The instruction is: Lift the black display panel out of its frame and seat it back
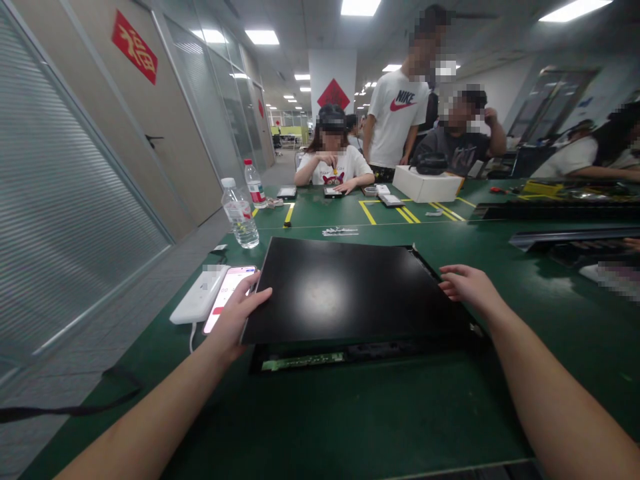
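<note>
A black flat display panel (345, 293) is tilted above a dark frame (385, 348), its left side raised. A strip of green circuit board (303, 362) shows in the frame under the near edge. My left hand (239, 313) grips the panel's left edge, thumb on top and the other fingers partly hidden below or behind it. At the right side, my right hand (467, 288) has its fingers stretched toward the frame's right edge. Whether those fingertips touch the edge I cannot tell.
On the left lie a lit phone (227, 300) and a white power bank (197, 300) with a cable. Two water bottles (241, 217) stand behind them. Across the green table (400, 427) a seated person (334, 160) handles a small device; a white box (427, 183) is nearby.
</note>
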`<control>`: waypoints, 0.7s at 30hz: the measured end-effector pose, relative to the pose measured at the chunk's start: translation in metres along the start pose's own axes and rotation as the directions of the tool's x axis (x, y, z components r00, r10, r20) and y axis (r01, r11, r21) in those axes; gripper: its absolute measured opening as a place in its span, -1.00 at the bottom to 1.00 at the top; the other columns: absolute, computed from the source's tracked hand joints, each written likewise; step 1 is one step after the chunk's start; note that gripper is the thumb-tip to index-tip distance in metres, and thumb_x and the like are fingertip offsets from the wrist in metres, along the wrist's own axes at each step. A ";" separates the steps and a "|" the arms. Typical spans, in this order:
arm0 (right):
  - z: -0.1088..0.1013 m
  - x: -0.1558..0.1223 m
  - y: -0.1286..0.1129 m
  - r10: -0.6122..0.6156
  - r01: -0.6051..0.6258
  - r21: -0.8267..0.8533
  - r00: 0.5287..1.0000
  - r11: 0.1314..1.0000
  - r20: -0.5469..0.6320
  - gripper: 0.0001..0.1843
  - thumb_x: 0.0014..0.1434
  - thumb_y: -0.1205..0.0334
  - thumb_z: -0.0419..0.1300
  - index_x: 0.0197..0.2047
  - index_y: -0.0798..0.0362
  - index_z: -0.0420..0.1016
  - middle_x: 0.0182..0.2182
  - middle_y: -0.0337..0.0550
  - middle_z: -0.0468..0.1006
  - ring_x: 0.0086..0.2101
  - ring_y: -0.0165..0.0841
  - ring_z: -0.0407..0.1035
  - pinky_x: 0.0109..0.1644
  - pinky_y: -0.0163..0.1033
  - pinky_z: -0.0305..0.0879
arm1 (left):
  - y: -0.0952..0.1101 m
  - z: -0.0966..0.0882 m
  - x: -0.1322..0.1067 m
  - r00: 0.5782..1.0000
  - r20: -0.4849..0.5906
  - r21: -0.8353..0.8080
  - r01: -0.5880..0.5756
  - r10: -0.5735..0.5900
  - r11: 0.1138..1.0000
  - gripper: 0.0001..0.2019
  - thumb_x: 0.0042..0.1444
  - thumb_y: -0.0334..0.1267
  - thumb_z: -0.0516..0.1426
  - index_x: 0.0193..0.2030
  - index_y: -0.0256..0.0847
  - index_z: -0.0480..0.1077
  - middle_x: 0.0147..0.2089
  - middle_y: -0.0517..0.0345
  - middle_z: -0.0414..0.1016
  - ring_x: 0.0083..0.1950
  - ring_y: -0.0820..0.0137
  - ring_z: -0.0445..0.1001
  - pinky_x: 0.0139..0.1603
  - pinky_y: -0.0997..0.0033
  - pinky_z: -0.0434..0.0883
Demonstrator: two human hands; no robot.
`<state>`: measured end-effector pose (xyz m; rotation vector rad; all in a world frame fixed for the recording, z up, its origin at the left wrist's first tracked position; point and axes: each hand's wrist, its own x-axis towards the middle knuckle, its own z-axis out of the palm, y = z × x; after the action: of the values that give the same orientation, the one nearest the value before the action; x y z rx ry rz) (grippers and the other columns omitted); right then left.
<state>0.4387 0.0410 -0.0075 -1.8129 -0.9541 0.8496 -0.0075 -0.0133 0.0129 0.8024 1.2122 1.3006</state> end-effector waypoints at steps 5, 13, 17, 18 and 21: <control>-0.001 0.003 0.005 -0.033 0.033 -0.026 0.999 0.999 -0.001 -0.76 0.05 0.42 0.21 -0.16 0.11 0.52 -0.60 -0.15 0.56 -0.62 -0.40 0.42 -0.57 -0.38 0.35 | -0.002 -0.001 0.000 1.000 0.004 0.030 -0.007 0.006 1.000 -0.35 -0.07 -0.29 0.41 0.20 -0.05 0.37 -0.18 0.14 0.69 -0.23 0.18 0.69 -0.34 0.37 0.58; -0.006 0.013 0.011 -0.046 0.042 -0.120 0.998 0.992 -0.033 -0.68 0.07 0.34 0.21 -0.06 0.13 0.53 -0.55 -0.12 0.57 -0.58 -0.38 0.45 -0.53 -0.36 0.38 | -0.004 0.012 -0.004 1.000 0.003 0.007 0.017 -0.017 1.000 -0.37 -0.07 -0.37 0.37 0.19 -0.14 0.37 -0.13 0.06 0.70 -0.20 0.17 0.69 -0.32 0.38 0.59; -0.007 0.017 0.014 -0.052 0.047 -0.181 0.998 0.982 -0.022 -0.67 0.10 0.29 0.20 -0.04 0.12 0.54 -0.50 -0.10 0.59 -0.55 -0.39 0.45 -0.48 -0.35 0.40 | -0.004 0.017 -0.006 1.000 -0.013 0.006 0.028 -0.028 1.000 -0.39 -0.03 -0.42 0.33 0.21 -0.17 0.35 -0.08 0.00 0.69 -0.20 0.19 0.69 -0.36 0.41 0.58; -0.007 0.018 0.015 -0.057 0.052 -0.199 0.998 0.979 -0.018 -0.67 0.10 0.28 0.20 -0.04 0.12 0.54 -0.49 -0.09 0.60 -0.55 -0.39 0.46 -0.48 -0.34 0.40 | -0.004 0.018 -0.006 0.999 -0.014 0.008 0.031 -0.031 0.999 -0.39 -0.02 -0.43 0.33 0.21 -0.18 0.35 -0.08 0.00 0.69 -0.21 0.20 0.69 -0.37 0.41 0.57; -0.009 0.024 0.021 -0.141 0.130 -0.295 0.990 0.947 -0.014 -0.69 0.10 0.25 0.18 -0.08 0.11 0.56 -0.47 -0.07 0.62 -0.54 -0.36 0.47 -0.47 -0.31 0.43 | -0.006 0.018 -0.006 0.999 -0.007 0.009 0.037 -0.037 0.999 -0.41 0.01 -0.46 0.31 0.21 -0.20 0.35 -0.10 0.00 0.69 -0.22 0.22 0.69 -0.38 0.44 0.57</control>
<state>0.4629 0.0514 -0.0274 -1.9774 -1.2188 0.6123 0.0119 -0.0165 0.0130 0.7790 1.2336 1.2701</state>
